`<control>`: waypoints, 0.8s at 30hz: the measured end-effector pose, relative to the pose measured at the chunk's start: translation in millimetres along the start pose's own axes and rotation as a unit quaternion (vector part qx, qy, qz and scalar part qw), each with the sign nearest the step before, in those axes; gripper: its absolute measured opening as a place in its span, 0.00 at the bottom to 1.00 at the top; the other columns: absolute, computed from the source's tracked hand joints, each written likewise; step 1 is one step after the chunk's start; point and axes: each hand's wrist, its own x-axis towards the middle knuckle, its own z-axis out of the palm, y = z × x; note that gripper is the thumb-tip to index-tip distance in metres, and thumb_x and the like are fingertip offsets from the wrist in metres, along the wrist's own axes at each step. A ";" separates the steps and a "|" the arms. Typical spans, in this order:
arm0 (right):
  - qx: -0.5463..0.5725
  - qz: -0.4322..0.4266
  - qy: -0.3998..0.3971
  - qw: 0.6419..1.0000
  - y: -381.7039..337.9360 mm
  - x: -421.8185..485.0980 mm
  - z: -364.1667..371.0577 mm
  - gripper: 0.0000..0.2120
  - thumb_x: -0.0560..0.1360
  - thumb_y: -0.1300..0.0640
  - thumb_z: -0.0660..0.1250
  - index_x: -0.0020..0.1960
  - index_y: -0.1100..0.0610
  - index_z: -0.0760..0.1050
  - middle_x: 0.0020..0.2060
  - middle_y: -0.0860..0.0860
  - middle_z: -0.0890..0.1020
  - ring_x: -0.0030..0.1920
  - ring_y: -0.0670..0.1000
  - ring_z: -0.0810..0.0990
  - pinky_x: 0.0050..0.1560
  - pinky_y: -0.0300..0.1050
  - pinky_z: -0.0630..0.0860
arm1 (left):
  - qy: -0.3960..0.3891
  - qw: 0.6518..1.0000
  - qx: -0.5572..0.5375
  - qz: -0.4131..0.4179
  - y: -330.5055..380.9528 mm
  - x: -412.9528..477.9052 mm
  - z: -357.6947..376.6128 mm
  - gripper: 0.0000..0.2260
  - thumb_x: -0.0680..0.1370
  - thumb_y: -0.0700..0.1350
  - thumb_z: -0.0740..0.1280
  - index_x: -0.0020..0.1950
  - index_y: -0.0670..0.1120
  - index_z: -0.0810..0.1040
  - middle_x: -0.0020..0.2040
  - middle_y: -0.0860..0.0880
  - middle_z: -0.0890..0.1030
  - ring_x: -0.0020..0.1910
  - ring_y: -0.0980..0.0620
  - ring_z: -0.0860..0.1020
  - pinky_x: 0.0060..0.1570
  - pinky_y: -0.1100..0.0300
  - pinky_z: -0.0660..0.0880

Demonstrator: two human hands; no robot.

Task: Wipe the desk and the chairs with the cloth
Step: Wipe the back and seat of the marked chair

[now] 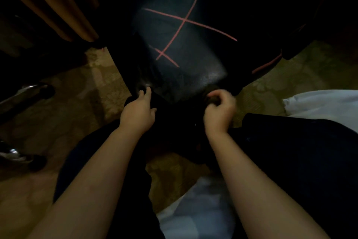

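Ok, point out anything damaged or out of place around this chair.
Nothing looks damaged: the pink crossed lines on the chair seat look like stitching. Only the white fabric bunched by the carpet at right seems stray.

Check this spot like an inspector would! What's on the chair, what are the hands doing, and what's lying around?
Surface: black chair seat with crossing pink lines, dimly lit; no desk in view.
Job's things: cloth not plainly seen; something dark may be in the right hand, too blurred to name.
Clutter: white fabric at the right edge.
Grippers: left hand reaches its fingers to the seat's front edge; right hand is curled at the same edge, blurred.
Cables: nothing seen.
Surroundings: patterned carpet, orange curtain, chrome chair legs with dark castors at the left.
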 end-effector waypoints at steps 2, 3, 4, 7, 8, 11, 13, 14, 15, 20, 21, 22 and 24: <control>0.011 0.095 0.057 0.994 10.7 22.3 -6.1 0.18 0.59 0.75 0.57 0.38 0.54 0.74 0.38 0.51 0.76 0.44 0.58 0.77 0.48 0.38 0.67 | 0.003 1.000 0.005 0.002 0.7 -0.6 -0.6 0.32 0.81 0.48 0.62 0.80 0.47 0.48 0.79 0.43 0.56 0.64 0.40 0.74 0.53 0.50 0.75; 0.006 0.112 0.062 0.992 12.7 24.7 -7.6 0.19 0.60 0.75 0.57 0.37 0.54 0.74 0.38 0.52 0.77 0.44 0.59 0.77 0.48 0.39 0.67 | 0.001 1.000 0.010 0.003 1.7 -0.5 -1.3 0.32 0.81 0.49 0.62 0.80 0.47 0.48 0.79 0.43 0.56 0.64 0.40 0.74 0.53 0.50 0.75; -0.008 0.102 0.050 0.993 10.4 19.1 -7.7 0.18 0.60 0.75 0.57 0.37 0.54 0.74 0.38 0.52 0.77 0.44 0.59 0.77 0.48 0.40 0.67 | -0.002 1.000 0.016 0.002 2.5 0.3 -2.1 0.32 0.81 0.49 0.62 0.80 0.47 0.48 0.79 0.43 0.56 0.64 0.40 0.74 0.53 0.50 0.75; -0.039 -0.010 -0.058 0.998 -6.8 -29.6 -0.9 0.17 0.57 0.76 0.59 0.36 0.57 0.76 0.36 0.53 0.78 0.41 0.53 0.74 0.45 0.34 0.65 | -0.011 0.999 0.040 -0.005 4.4 3.5 -3.8 0.32 0.81 0.48 0.62 0.80 0.46 0.48 0.79 0.42 0.56 0.63 0.39 0.75 0.52 0.50 0.74; -0.043 -0.054 -0.109 0.992 -10.7 -47.3 1.0 0.17 0.57 0.75 0.60 0.36 0.56 0.76 0.36 0.52 0.78 0.42 0.50 0.73 0.44 0.31 0.63 | -0.012 0.999 0.045 -0.008 4.9 4.7 -3.7 0.32 0.81 0.48 0.61 0.80 0.45 0.48 0.79 0.42 0.56 0.63 0.39 0.75 0.51 0.50 0.74; -0.030 -0.124 -0.203 0.971 -16.1 -61.4 4.0 0.16 0.57 0.74 0.61 0.36 0.56 0.76 0.37 0.50 0.79 0.43 0.47 0.71 0.45 0.26 0.62 | -0.011 0.999 0.039 -0.024 3.6 6.3 -2.2 0.32 0.81 0.47 0.61 0.80 0.45 0.47 0.79 0.42 0.55 0.64 0.39 0.74 0.52 0.49 0.75; -0.022 -0.119 -0.185 0.975 -17.1 -43.4 5.5 0.17 0.56 0.75 0.60 0.35 0.56 0.77 0.36 0.50 0.79 0.43 0.48 0.72 0.45 0.26 0.63 | -0.007 0.999 0.019 -0.026 0.3 5.9 -2.0 0.32 0.81 0.46 0.61 0.80 0.46 0.47 0.79 0.42 0.54 0.65 0.39 0.73 0.54 0.49 0.74; -0.025 -0.110 -0.150 0.982 -16.9 -31.9 5.1 0.17 0.56 0.75 0.60 0.36 0.57 0.77 0.36 0.51 0.79 0.43 0.50 0.72 0.46 0.26 0.64 | -0.006 1.000 0.008 -0.024 -1.7 5.5 -2.3 0.32 0.81 0.46 0.61 0.80 0.47 0.47 0.79 0.43 0.54 0.66 0.39 0.72 0.54 0.49 0.74; -0.029 -0.090 -0.107 0.990 -14.4 -18.9 4.1 0.17 0.56 0.74 0.59 0.36 0.57 0.77 0.36 0.52 0.80 0.43 0.51 0.73 0.47 0.29 0.66 | -0.006 1.000 0.000 -0.023 -3.0 5.1 -2.8 0.32 0.81 0.46 0.61 0.80 0.47 0.46 0.80 0.43 0.53 0.65 0.39 0.73 0.54 0.49 0.74; -0.055 -0.003 -0.029 0.998 -11.1 8.8 -1.0 0.18 0.59 0.76 0.59 0.39 0.58 0.78 0.39 0.54 0.80 0.43 0.57 0.76 0.48 0.42 0.69 | -0.010 1.000 0.016 -0.020 -0.8 6.3 -5.2 0.33 0.80 0.47 0.61 0.80 0.47 0.47 0.79 0.43 0.55 0.64 0.39 0.74 0.53 0.50 0.74; -0.063 -0.035 -0.050 0.996 -14.1 -0.3 0.7 0.18 0.58 0.75 0.60 0.39 0.58 0.78 0.38 0.53 0.80 0.42 0.56 0.76 0.46 0.42 0.69 | -0.013 0.999 0.020 -0.021 0.8 7.1 -5.6 0.33 0.80 0.47 0.61 0.80 0.47 0.48 0.79 0.42 0.55 0.65 0.39 0.73 0.54 0.50 0.74; -0.068 -0.071 -0.083 0.992 -17.7 -13.0 2.7 0.18 0.57 0.75 0.61 0.38 0.57 0.78 0.37 0.52 0.80 0.42 0.55 0.75 0.45 0.41 0.69 | -0.017 0.999 0.021 -0.024 2.6 8.0 -6.5 0.33 0.80 0.46 0.61 0.80 0.46 0.48 0.79 0.42 0.56 0.65 0.39 0.73 0.54 0.50 0.74; -0.073 -0.143 -0.168 0.973 -23.1 -39.3 6.2 0.17 0.57 0.74 0.63 0.39 0.55 0.78 0.38 0.50 0.80 0.43 0.53 0.74 0.45 0.37 0.67 | -0.022 0.999 0.025 -0.033 6.0 10.0 -7.6 0.33 0.79 0.46 0.61 0.80 0.45 0.49 0.79 0.41 0.56 0.66 0.38 0.72 0.55 0.50 0.73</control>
